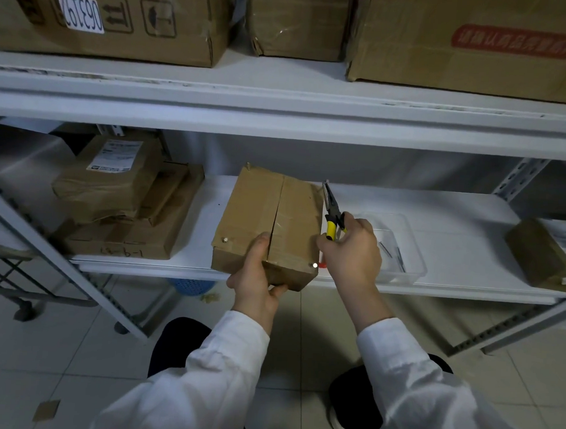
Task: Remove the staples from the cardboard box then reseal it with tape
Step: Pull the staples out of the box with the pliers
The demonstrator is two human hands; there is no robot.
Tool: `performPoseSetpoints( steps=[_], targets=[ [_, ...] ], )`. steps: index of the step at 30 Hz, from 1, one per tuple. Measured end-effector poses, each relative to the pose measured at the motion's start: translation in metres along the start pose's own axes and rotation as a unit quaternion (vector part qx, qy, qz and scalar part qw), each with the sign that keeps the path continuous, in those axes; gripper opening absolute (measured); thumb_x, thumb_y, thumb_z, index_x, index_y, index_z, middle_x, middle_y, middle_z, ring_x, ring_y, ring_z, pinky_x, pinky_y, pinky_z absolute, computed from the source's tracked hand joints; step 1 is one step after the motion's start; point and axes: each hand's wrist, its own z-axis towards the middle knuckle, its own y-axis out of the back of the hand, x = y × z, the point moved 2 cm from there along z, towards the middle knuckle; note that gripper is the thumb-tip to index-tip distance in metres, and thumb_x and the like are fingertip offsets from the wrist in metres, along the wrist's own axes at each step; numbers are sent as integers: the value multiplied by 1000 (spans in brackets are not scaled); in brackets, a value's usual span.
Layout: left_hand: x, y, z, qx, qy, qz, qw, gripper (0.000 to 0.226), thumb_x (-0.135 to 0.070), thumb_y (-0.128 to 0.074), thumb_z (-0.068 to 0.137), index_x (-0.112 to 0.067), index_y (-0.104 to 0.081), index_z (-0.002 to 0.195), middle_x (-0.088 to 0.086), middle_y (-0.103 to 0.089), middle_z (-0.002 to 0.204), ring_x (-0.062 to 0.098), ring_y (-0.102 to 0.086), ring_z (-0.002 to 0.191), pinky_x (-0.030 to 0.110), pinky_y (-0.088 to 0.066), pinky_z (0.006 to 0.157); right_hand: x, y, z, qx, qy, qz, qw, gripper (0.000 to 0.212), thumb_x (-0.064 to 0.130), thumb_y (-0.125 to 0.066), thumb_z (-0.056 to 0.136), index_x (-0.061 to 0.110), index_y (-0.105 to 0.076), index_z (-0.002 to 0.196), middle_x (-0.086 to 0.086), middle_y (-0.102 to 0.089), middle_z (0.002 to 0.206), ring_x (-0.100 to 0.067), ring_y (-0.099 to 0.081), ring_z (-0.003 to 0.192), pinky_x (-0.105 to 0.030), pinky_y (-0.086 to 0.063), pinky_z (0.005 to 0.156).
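The person is wearing a white top with long sleeves. The left sleeve [203, 369] and the right sleeve [410, 382] are reaching to the wrists and are showing soft wrinkles. The left hand [256, 271] and the right hand [351, 249] are staying bare. Dark trousers [179, 339] are covering the legs.

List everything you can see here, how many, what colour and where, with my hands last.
cardboard box: one, brown, middle of lower shelf
metal fasteners: at least two, silver, near corners of box top
pliers: one, black with yellow handles, beside box's right edge
tray: one, clear, lower shelf right of box, thin dark pieces inside
stacked parcels: several, brown, lower shelf left
single parcel: one, brown, lower shelf far right
large boxes: three, brown, upper shelf
basket: one, blue, floor under shelf
shelf rack: one, white, straight ahead
left hand: one, grips box's near edge
right hand: one, holds pliers
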Motion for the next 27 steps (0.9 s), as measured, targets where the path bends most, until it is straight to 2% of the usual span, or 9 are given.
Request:
performPoseSetpoints(
  steps=[4,9,11,14,16,20,23,27],
  targets=[
    [3,-4,-4,16,58,-43,997,71,-35,-74,75,-19,-33,130,13,-52,119,34,-52,109,62,-46,92,-1,1,0,-53,17,9,998,37,22,-61,81,14,-57,117,-5,-55,113,-27,-56,81,-27,-35,59],
    [9,-2,-4,8,43,-37,998,81,-34,-76,73,-22,-28,137,13,-49,127,36,-50,115,63,-45,93,-15,11,13,-66,-30,34,997,37,26,-64,83,14,-57,118,-5,-54,116,-19,-50,75,-26,-37,63],
    [9,-3,-4,20,38,-44,998,79,-35,-74,75,-24,-27,138,12,-49,127,35,-51,115,62,-45,94,-33,14,19,-61,-70,47,995,30,25,-63,83,14,-60,110,-6,-56,111,-20,-49,71,-24,-34,61],
    [10,-7,-7,35,30,-44,998,74,-35,-71,78,-23,-29,137,12,-50,127,33,-50,115,61,-44,97,-67,12,25,-53,-132,77,987,13,21,-63,76,12,-57,85,-13,-58,95,-25,-48,62,-23,-29,55],
    [14,-9,-9,38,36,-42,998,71,-36,-70,78,-22,-31,137,12,-50,127,32,-50,113,60,-44,97,-87,9,26,-38,-167,78,982,16,20,-64,74,11,-51,76,-17,-56,87,-27,-45,60,-24,-29,53],
    [20,-11,-11,45,48,-44,997,67,-36,-69,79,-22,-32,133,11,-52,120,32,-50,111,60,-44,96,-112,5,28,-4,-201,54,978,20,22,-64,74,9,-49,77,-16,-51,88,-30,-48,63,-24,-30,53],
    [22,-13,-10,48,48,-44,997,64,-37,-69,79,-23,-31,129,9,-52,114,32,-50,110,60,-44,97,-119,4,30,11,-215,29,976,27,27,-64,72,4,-57,85,-16,-54,95,-37,-59,77,-32,-43,62],
    [19,-14,-9,50,36,-48,997,61,-36,-69,79,-23,-33,127,9,-53,115,33,-50,112,60,-43,98,-120,6,32,9,-223,10,975,33,28,-63,73,2,-58,93,-14,-50,100,-39,-59,87,-37,-46,72]
  ],
)
